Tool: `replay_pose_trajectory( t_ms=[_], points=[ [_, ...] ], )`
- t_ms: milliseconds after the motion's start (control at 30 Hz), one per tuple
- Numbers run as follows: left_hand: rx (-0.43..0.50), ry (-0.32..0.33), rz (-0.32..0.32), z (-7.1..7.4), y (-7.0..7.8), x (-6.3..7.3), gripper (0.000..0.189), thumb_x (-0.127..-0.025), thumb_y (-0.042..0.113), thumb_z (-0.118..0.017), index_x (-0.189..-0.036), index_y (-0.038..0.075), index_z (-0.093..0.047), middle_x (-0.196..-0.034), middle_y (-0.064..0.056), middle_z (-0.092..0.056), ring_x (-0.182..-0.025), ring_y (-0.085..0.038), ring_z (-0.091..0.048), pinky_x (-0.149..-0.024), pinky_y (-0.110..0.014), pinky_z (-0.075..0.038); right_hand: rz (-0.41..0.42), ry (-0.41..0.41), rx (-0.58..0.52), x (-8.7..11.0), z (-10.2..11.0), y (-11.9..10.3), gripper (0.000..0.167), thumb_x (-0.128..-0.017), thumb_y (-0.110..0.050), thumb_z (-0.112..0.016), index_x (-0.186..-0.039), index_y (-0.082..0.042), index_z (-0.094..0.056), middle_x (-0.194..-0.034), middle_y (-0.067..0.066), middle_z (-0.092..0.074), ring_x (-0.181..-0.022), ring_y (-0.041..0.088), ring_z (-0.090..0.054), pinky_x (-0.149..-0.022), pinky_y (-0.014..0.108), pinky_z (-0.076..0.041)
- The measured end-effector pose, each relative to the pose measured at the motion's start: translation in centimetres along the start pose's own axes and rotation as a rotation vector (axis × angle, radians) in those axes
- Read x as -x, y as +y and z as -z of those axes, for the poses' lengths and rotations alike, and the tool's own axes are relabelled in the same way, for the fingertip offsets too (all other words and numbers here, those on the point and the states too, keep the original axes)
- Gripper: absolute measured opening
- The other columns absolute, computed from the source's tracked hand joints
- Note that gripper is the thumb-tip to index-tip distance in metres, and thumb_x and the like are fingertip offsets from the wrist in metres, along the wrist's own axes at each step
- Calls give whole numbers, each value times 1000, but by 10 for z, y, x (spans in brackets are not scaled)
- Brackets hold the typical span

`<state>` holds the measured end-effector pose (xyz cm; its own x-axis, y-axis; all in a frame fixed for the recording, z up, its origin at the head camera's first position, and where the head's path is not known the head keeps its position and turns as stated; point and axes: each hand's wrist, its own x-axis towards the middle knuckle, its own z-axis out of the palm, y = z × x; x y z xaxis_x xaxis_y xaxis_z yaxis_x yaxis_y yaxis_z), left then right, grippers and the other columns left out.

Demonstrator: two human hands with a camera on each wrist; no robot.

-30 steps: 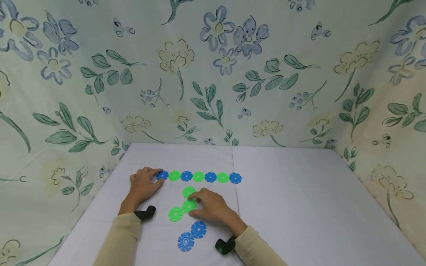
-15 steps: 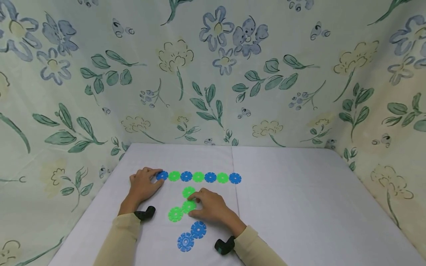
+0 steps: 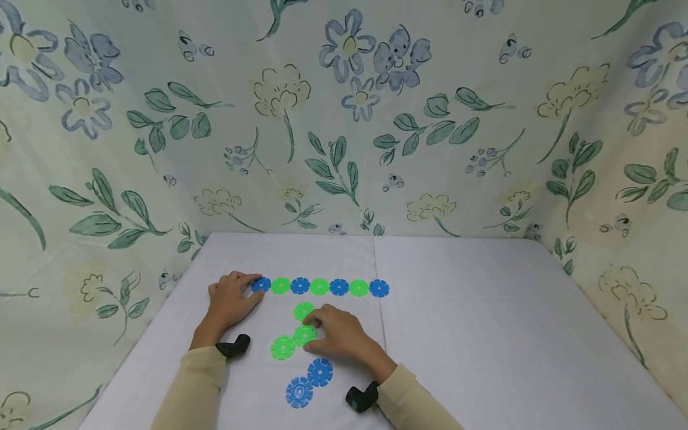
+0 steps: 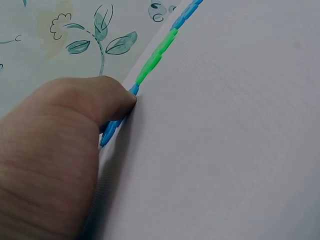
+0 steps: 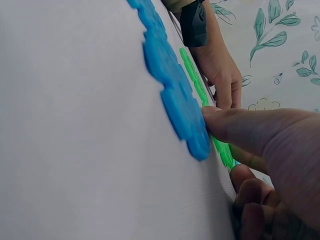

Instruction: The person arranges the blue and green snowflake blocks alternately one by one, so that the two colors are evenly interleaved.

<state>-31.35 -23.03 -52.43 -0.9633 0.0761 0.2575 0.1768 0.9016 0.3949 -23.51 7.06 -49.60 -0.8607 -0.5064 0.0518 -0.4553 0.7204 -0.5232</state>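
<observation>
A row of several notched plastic discs, blue alternating with green, runs across the white table. My left hand (image 3: 231, 301) holds the leftmost blue disc (image 3: 260, 285) between thumb and index finger; in the left wrist view the thumb covers part of its edge. Nearer to me lie 3 green discs, set edge to edge. My right hand (image 3: 341, 334) pinches the middle green disc (image 3: 304, 335) at its right side, thumb below and index finger above. Another green disc (image 3: 304, 310) sits beyond it, and one (image 3: 282, 347) to its left. The right hand's other fingers are curled under.
Two joined blue discs (image 3: 320, 372) lie in front of the green ones, close to my right wrist. The white table (image 3: 484, 322) stretches off to the right. Flowered cloth (image 3: 344, 149) hangs behind it and along both sides. Each wrist carries a black device (image 3: 362, 397).
</observation>
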Motion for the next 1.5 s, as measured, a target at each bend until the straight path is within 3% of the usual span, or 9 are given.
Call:
replay_pose_trajectory(
  t_ms=[433,1100,1500],
  points=[
    [-9,11,-1,-3,-3,-1,47,-90,44,-68,-133,26,-64,-122,-13,-61,-115,-36,-51,-93,-59,-26,12,26,4,0,-1,-2,47,-78,-43,-83,-120,-27,-67,-104,-13,-62,-92,2,-56,-81,27,-49],
    [-8,11,2,-2,-1,0,47,-90,43,-68,-133,26,-65,-121,-13,-61,-115,-36,-51,-94,-60,-26,55,45,26,-2,-2,-4,46,-78,-40,-83,-120,-28,-68,-95,-13,-61,-79,0,-51,-68,21,-42],
    [-12,10,-5,-2,-3,-2,47,-91,45,-65,-134,26,-64,-121,-13,-61,-114,-36,-51,-92,-59,-26,57,35,39,-2,-2,-3,52,-79,-38,-81,-127,-29,-65,-94,-13,-61,-78,2,-51,-67,22,-42]
  ],
)
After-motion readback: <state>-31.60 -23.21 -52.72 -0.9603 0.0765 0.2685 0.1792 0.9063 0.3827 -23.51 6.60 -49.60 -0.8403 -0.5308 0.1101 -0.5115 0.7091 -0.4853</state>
